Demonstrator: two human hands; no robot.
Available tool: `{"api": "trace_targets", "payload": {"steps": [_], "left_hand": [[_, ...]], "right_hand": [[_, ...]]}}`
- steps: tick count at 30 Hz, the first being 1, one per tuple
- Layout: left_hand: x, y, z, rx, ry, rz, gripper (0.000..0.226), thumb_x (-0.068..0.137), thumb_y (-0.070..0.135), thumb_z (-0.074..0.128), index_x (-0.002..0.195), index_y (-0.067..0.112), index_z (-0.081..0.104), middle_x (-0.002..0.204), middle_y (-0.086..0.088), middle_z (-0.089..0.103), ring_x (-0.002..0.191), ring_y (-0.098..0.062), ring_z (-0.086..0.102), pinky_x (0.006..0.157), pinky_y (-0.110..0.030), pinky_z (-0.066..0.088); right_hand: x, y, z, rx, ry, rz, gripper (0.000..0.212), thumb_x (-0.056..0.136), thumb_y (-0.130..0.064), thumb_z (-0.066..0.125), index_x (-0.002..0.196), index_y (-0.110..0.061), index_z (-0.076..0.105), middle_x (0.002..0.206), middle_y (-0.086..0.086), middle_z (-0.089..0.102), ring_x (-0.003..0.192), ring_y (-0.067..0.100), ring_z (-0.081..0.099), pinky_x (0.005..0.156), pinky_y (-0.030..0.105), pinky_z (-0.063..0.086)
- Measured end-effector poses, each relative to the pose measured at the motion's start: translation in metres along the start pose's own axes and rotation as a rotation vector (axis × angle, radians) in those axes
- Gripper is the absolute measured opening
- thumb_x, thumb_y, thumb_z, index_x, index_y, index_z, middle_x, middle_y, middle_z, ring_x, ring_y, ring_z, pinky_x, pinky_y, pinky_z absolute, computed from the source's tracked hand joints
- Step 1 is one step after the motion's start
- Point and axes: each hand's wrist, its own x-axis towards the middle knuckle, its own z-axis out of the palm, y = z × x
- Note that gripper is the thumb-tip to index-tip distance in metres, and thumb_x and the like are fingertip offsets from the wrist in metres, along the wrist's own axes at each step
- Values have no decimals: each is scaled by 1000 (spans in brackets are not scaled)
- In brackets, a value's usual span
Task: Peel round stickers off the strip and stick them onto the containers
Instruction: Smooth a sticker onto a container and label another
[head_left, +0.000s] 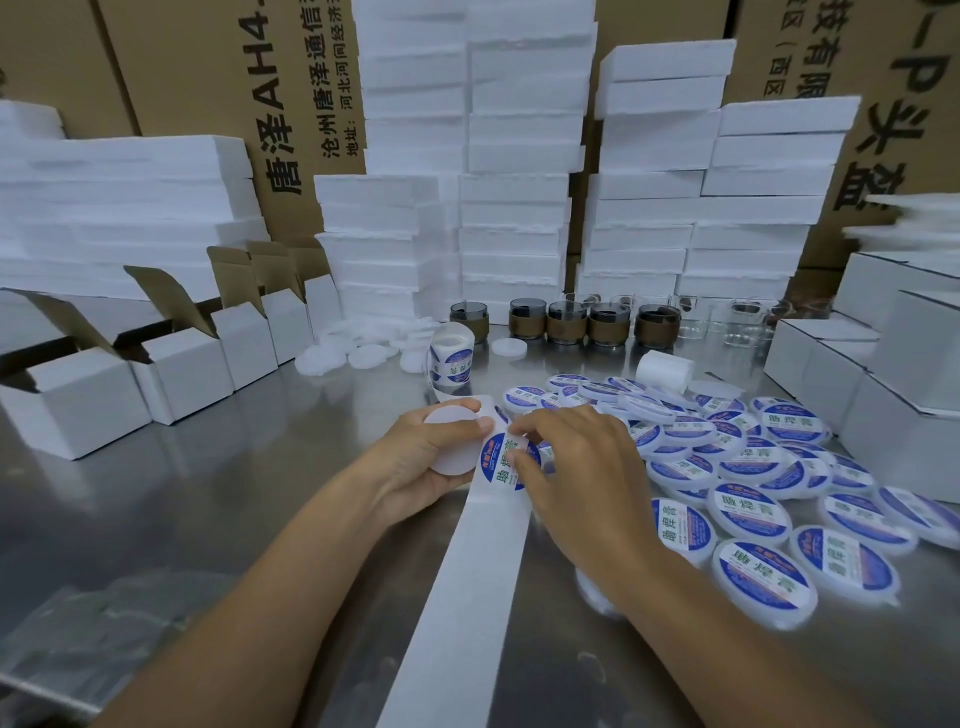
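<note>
The right hand (576, 460) hides much of the round blue-and-white sticker (501, 461) and pinches its edge between thumb and forefinger. Whether the sticker has lifted cannot be told. The long white backing strip (467, 597) runs lengthwise from 6 o'clock, cut off at the frame edge, toward the sticker roll (451, 358) at 12 o'clock. At the sticker's 9 o'clock, the left hand (415, 460) grips a round translucent white plastic container (448, 414), half covering it.

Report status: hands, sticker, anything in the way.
Left hand grips blank container. Right hand pinches round sticker on the strip. Labelled containers heaped to the right, not blocking.
</note>
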Motion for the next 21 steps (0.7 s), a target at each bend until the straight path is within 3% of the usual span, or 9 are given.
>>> {"api": "trace_targets", "payload": {"steps": [5,8,10,13,16,19,21], "left_hand": [[3,-1,-1,54,57,11,26,77,-3,69,96,11,59,110,-21,64,97,-35,65,79,-46,56],[4,-3,-1,114,106,69,24,77,-2,71,95,9,60,97,-18,65,81,-29,68,66,-39,57],[4,-5,-2,141,133,106,24,75,-2,72,94,8,60,93,-18,65,75,-28,68,70,-41,58],[6,-6,-3,152,179,129,23,74,0,74,91,9,61,102,-25,63,85,-35,66,82,-47,55],[8,-7,-3,200,262,163,27,72,10,79,94,11,64,115,-25,61,104,-40,60,92,-53,50],[8,-1,-5,103,298,191,27,75,13,77,97,9,63,107,-21,65,93,-32,66,87,-49,54],[7,7,-9,-20,287,219,18,80,14,72,94,8,63,97,-15,67,83,-25,67,76,-39,56]], "right_hand": [[-1,2,-4,33,-59,-26,10,81,-19,67,91,-23,68,91,-4,65,90,15,55,79,26,31],[0,3,-6,93,-97,-15,9,84,-21,62,90,-24,67,91,-7,63,91,11,51,83,26,34],[-1,1,-10,203,-73,46,8,80,-18,62,82,-24,65,82,-10,63,84,9,52,83,32,40],[0,-1,-14,429,16,191,12,75,-12,61,71,-23,61,69,-11,60,74,5,53,76,29,43],[2,-3,-19,618,103,331,19,77,-8,58,65,-23,58,63,-9,58,66,1,52,61,12,41],[6,-2,-24,781,140,434,22,80,-4,58,66,-22,59,64,-8,59,62,-1,51,61,9,42],[9,-1,-27,877,102,482,22,82,-2,58,69,-20,61,66,-9,61,66,3,56,64,13,45]]}}
